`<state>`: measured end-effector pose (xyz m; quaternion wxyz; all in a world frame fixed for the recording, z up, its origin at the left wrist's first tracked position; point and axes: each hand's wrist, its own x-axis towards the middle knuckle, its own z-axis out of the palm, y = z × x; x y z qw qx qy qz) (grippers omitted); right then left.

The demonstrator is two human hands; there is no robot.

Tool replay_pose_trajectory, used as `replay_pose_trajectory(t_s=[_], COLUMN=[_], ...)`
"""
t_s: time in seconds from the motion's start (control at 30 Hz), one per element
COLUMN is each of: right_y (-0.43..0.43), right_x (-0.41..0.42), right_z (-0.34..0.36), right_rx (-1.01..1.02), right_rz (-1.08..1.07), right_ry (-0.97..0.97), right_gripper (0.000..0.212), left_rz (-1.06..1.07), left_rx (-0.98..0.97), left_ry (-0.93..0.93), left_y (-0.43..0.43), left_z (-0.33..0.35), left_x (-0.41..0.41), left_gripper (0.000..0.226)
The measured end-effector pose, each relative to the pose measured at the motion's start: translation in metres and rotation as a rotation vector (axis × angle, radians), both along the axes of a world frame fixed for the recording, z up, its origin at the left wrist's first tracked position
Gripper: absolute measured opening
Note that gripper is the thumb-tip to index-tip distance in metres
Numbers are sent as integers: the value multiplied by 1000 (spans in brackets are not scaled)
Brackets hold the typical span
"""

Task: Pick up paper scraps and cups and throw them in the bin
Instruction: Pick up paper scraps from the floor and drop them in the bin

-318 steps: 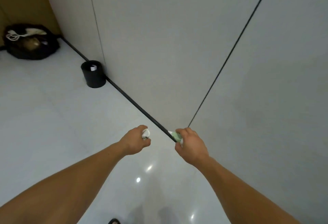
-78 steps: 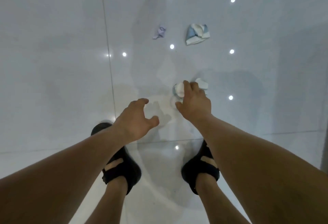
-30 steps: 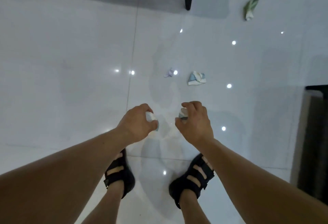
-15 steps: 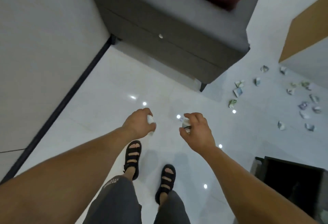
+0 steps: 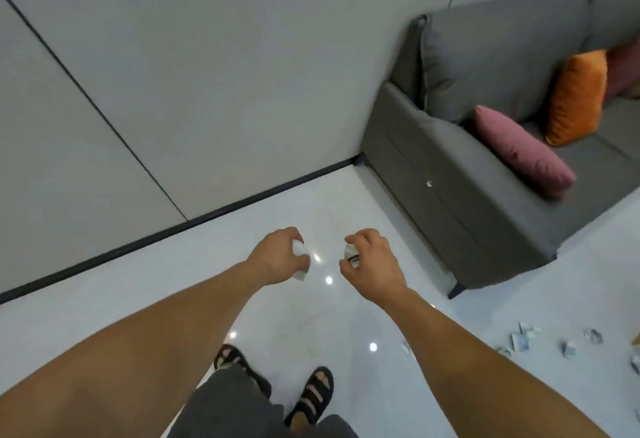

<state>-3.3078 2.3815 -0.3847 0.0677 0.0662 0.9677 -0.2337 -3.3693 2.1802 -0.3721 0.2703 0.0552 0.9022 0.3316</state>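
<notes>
My left hand (image 5: 275, 257) is closed around a white crumpled paper scrap (image 5: 300, 254), held out over the glossy white floor. Beside it, my right hand (image 5: 372, 262) grips another crumpled scrap (image 5: 350, 254) with dark markings. Both hands hang at about the same height, a short gap between them. Several more paper scraps (image 5: 519, 342) lie on the floor at the lower right. The bin is out of sight.
A grey sofa (image 5: 485, 202) with a pink cushion (image 5: 519, 150) and an orange cushion (image 5: 576, 98) stands at the right. A grey panelled wall (image 5: 173, 73) with a dark skirting strip runs across ahead. My sandalled feet (image 5: 311, 392) are below.
The view has swung left since half a second ago: the sofa moved to the right edge and the wall fills the view ahead. Both hands keep holding their scraps.
</notes>
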Motion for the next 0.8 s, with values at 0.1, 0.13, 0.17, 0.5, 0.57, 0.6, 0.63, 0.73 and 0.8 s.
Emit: replay_pose_trajectory(t_s=[0.1,0.13,0.17,0.5,0.57,0.6,0.63,0.73,0.8], right_y=[-54,-75,-98,-398,-462,-493,-521,-595,-639], right_x=[-12,-15,-17,20,40,51,62,93,107], right_z=[19,25,31,88,95,99,102,109,112], right_rx=[47,56,62,83,59,46,30,3,-2], right_rz=[162,219,274,797,875,913,953,1077,1150], right_ry=[24,36,47,208,226,233,239,246,252], right_gripper=[46,46,46,40,41,41,41,41,42], left_rz=[160,211,262,734,833,881,928,1049,1118], left_rx=[21,19,17,30,4,-16,-34,-68,-74], left_ry=[36,50,61,193,234,253,264,265,263], left_y=[-66,-90,-115,-392,-450,-477,-501,-560,-591], left_z=[17,23,28,80,91,96,99,101,97], left_x=[21,29,37,172,206,223,239,284,306], left_gripper=[29,29,29,25,24,24,26,29,30])
